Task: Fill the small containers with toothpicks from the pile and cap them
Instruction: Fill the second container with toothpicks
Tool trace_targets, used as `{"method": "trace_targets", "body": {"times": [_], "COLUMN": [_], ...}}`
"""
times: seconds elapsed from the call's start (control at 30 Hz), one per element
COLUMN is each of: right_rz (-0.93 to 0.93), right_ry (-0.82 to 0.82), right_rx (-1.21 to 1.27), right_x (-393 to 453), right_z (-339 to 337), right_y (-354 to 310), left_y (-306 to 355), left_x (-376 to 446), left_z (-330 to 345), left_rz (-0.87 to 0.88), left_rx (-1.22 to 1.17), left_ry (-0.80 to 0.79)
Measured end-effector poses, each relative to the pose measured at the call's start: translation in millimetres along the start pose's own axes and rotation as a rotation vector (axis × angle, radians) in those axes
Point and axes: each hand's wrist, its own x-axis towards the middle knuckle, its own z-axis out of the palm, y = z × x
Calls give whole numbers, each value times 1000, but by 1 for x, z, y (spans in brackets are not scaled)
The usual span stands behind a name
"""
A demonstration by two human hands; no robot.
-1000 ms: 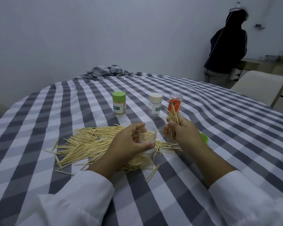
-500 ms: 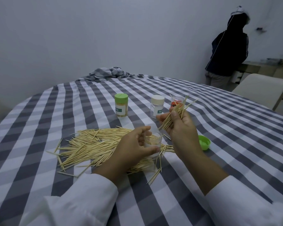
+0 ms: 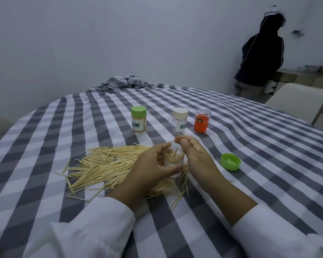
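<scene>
L hand [image 3: 153, 165] is gripping the small clear plastic container [image 3: 174, 164], upright, w/ toothpicks [image 3: 175, 155] standing tips-up inside, leaning a bit. R hand [image 3: 196, 157] is hovering just right of its mouth, fingers loosely curled, holding nothing. The pale wooden toothpick pile [image 3: 104, 164] is lying left of & under L hand, long axes mostly left-right. Beyond the hands, green-capped clear jar [image 3: 138, 120] is standing packed w/ picks.

Dim, bluish, even light with only soft shadows. Wide-angle distortion curves the edges. The far right corner looks blurred.
</scene>
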Motion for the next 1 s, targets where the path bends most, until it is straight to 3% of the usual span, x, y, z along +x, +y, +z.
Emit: {"method": "trace_targets", "body": {"times": [0.23,0.43,0.6,0.77,1.0], "right_rz": [43,204,258,243,-53], "right_ry": [-76,-411,-376,-289,-161], "right_rx": [-175,-955,-1260,-1142,-814], "right_x": [1,1,2,3,17], "right_z": [-31,-66,-68,-62,-46], "right_y": [-3,-1,7,7,21], "left_y": [-5,-3,-1,0,1], "left_x": [2,2,0,-1,-1], "left_z": [-5,-9,-11,-11,-11], "left_rz": [-36,-55,-65,-62,-52], "left_rx": [-48,-48,-47,-49,-42], "left_ry": [0,-13,-5,-1,9]}}
